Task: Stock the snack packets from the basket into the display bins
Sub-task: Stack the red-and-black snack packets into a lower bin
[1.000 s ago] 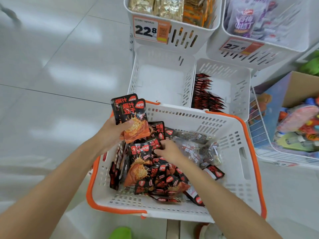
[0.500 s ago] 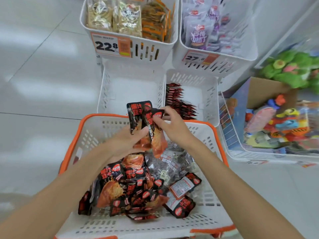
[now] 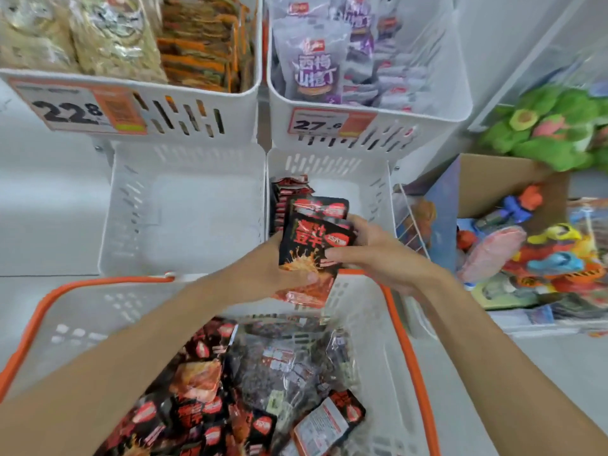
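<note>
- The small stack of black-and-red snack packets (image 3: 314,245) is up off the basket and sits right over the near wall of the lower right display bin (image 3: 378,192), printed face towards the camera.
- Its long axis runs away from the person: the top edge is aimed into the bin and the bottom edge hangs back over the basket's far rim.
- The left hand (image 3: 266,274) grips the stack from the left and underneath, with the thumb pressed across the lower front.
- The right hand (image 3: 371,251) holds the right edge, fingers curled round it and 1 finger laid over the front.
- Here's the target: a row of matching packets (image 3: 286,199) stands on edge against the bin's left wall, just beyond the stack and slightly left of it.
- It looks like a short push forward and down from here. The stack probably needs tipping onto its edge to join that row. Both hands are equally near, with the left on the row's side.
- Below the forearms, the orange-rimmed basket (image 3: 404,340) holds plenty more black-and-red packets (image 3: 197,406), plus clear bags of dark snacks (image 3: 283,363). There's a lot left to stock.
- The lower left bin (image 3: 112,225) sits just beside. Above are 2 filled bins, tagged 22.8 (image 3: 75,108) and 27.6 (image 3: 317,123).
</note>
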A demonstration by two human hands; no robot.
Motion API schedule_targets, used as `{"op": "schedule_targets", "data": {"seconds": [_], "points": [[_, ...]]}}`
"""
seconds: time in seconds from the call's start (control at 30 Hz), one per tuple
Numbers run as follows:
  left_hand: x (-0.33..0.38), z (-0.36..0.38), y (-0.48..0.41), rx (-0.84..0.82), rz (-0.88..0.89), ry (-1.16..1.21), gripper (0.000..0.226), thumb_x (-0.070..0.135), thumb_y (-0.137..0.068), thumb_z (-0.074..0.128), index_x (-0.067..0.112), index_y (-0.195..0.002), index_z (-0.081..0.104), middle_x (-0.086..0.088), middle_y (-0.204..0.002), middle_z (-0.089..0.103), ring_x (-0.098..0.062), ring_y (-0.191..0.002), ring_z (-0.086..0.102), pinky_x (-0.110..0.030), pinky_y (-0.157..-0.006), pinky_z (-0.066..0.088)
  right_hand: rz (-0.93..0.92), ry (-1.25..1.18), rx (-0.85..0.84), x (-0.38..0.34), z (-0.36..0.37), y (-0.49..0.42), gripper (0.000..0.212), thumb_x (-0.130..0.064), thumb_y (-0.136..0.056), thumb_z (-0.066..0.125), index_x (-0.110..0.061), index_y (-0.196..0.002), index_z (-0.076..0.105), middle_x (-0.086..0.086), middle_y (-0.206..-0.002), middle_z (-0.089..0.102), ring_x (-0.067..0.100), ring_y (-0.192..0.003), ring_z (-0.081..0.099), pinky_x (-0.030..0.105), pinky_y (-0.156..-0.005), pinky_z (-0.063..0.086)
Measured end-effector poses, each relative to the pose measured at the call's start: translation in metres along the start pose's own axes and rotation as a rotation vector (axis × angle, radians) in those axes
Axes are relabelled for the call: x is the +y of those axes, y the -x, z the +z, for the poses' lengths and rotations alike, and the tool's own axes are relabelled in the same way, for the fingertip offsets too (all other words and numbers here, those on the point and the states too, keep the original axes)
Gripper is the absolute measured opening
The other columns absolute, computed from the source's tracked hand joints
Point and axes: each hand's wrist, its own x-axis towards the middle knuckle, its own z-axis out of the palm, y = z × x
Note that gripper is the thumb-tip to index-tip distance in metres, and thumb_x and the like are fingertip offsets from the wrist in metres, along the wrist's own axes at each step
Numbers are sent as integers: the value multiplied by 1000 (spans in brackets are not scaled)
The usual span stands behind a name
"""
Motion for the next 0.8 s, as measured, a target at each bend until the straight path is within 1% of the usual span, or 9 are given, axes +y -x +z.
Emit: {"op": "schedule_targets", "data": {"seconds": [0.07, 0.13, 0.23, 0.3, 0.37, 0.47, 0.6, 0.7, 0.8], "points": [[-2, 1, -27, -88, 22, -55, 68, 27, -80, 79, 34, -136, 41, 17, -125, 60, 7, -108, 59, -17, -96, 47, 42, 98, -42, -1, -27, -5, 39, 2, -81, 73, 4, -117, 59, 26, -116, 67, 28, -101, 67, 39, -92, 54], [-2, 4, -52, -51, 40, -74, 78, 36, -73, 84, 29, -138, 41, 14, -127, 58, 1, -111, 59, -12, -94, 45, -13, 220, 80, 0, -50, -17, 17, 2, -84, 71, 7, -98, 65, 23, -95, 72, 23, -84, 66, 36, -80, 54], [-7, -9, -80, 392, 83, -188, 68, 48, -67, 82, 30, -124, 50, 11, -114, 60, -4, -98, 60, -8, -80, 43, -282, 311, 440, 6, -79, -36, 15, 3, -85, 70, -8, -94, 67, 6, -82, 72, 10, -77, 64, 21, -73, 52], [-21, -27, -93, 656, 106, -438, 63, 47, -74, 79, 25, -127, 52, 6, -121, 58, -14, -111, 53, -21, -90, 40, -456, 429, 632, 19, -97, -56, 28, 2, -86, 70, -18, -104, 65, 1, -96, 67, -1, -86, 62, 15, -82, 48], [-35, -38, -105, 661, 58, -648, 80, 56, -74, 75, 25, -140, 42, -1, -145, 42, -24, -133, 34, -41, -108, 33, -577, 490, 681, 39, -104, -83, 32, 5, -85, 69, -18, -108, 64, 4, -104, 64, -6, -95, 59, 13, -89, 46], [-49, -39, -119, 633, 63, -791, 97, 57, -75, 73, 25, -153, 24, -5, -164, 6, -25, -149, 5, -48, -117, 15, -532, 498, 495, 65, -104, -129, 30, 3, -82, 72, -9, -110, 69, 13, -112, 65, 6, -102, 59, 22, -93, 49], [-64, -42, -122, 658, 77, -670, 100, 53, -76, 74, 27, -154, 18, -5, -164, -1, -21, -151, 0, -47, -119, 13, 20, 348, 53, 76, -109, -139, 55, -35, -76, 82, -44, -126, 60, -14, -149, 37, 0, -132, 32, 30, -110, 30], [-70, -38, -120, 619, 54, -465, 96, 48, -77, 75, 47, -147, 10, 2, -164, -5, -14, -151, -1, -42, -119, 10, -11, 272, 67, 84, -112, -140, 51, -51, -78, 69, -39, -125, 57, -16, -139, 47, 4, -126, 45, 20, -98, 39], [-68, -36, -121, 626, 83, -432, 93, 47, -78, 75, 54, -140, 6, 4, -164, -2, -11, -150, -1, -35, -117, 9, -26, 301, 52, 80, -101, -150, 39, -35, -91, 64, -29, -127, 55, -14, -126, 57, 0, -110, 59, 14, -87, 48]]}}
